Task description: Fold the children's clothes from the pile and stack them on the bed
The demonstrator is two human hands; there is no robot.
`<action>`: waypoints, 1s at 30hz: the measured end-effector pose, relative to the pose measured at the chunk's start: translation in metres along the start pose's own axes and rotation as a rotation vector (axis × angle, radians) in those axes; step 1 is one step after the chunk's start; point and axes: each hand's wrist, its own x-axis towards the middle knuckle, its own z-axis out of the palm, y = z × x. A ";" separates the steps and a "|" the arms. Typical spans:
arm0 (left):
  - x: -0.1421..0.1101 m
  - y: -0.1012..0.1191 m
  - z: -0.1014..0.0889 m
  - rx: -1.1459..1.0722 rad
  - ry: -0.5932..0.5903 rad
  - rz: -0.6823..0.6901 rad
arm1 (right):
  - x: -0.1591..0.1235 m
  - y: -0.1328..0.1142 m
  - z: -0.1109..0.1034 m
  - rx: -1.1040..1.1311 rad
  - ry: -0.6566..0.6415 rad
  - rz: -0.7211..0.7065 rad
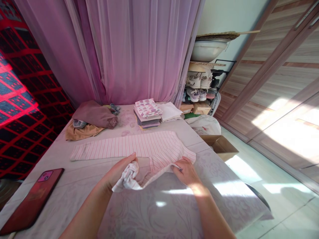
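Note:
A pink-and-white striped garment (139, 146) lies spread across the bed (174, 212), its near edge lifted. My left hand (119, 171) is closed on a bunched white part of the garment's near edge. My right hand (185, 169) pinches the same edge further right, fingers pressed together on the cloth. Both hands rest low over the bed's pale patterned cover.
A red phone (32, 199) lies at the bed's near left. Brown and tan clothes (92, 119) are piled at the far left. A stack of folded fabrics (148, 113) sits by the pink curtain (129, 49). A cardboard box (220, 146) and shoe rack (199, 86) stand on the right.

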 end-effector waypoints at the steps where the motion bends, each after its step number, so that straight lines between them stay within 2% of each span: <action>1: 0.004 -0.001 0.000 0.111 0.036 -0.009 | 0.001 -0.001 0.000 -0.004 -0.006 0.008; 3: 0.013 -0.005 -0.001 0.425 0.130 -0.015 | 0.001 -0.001 0.001 0.009 -0.012 0.019; 6: 0.024 -0.012 -0.001 1.021 0.309 0.032 | -0.001 0.004 0.005 0.055 -0.002 0.011; 7: 0.025 -0.014 0.000 1.177 0.363 0.077 | -0.002 0.006 0.007 0.068 0.003 -0.001; 9: 0.025 -0.018 0.005 1.353 0.406 0.216 | -0.004 0.012 0.010 0.080 0.015 -0.029; 10: 0.023 -0.020 0.010 1.391 0.380 0.299 | -0.004 0.014 0.011 0.079 0.024 -0.043; 12: 0.020 -0.025 0.023 1.436 0.241 0.421 | -0.003 0.017 0.014 0.067 0.054 -0.059; 14: 0.018 -0.031 0.036 1.470 0.083 0.448 | -0.002 0.017 0.017 0.046 0.081 -0.062; 15: 0.017 -0.035 0.042 1.486 0.042 0.440 | -0.002 0.017 0.017 0.039 0.087 -0.063; 20: 0.020 -0.047 0.054 1.599 0.094 0.396 | -0.007 0.027 0.011 0.024 0.083 -0.064; 26: 0.019 -0.046 0.049 1.506 0.032 0.521 | -0.016 0.056 -0.007 -0.118 0.101 0.075; 30: 0.018 -0.046 0.050 1.526 0.001 0.480 | -0.015 0.056 -0.011 -0.192 0.083 0.124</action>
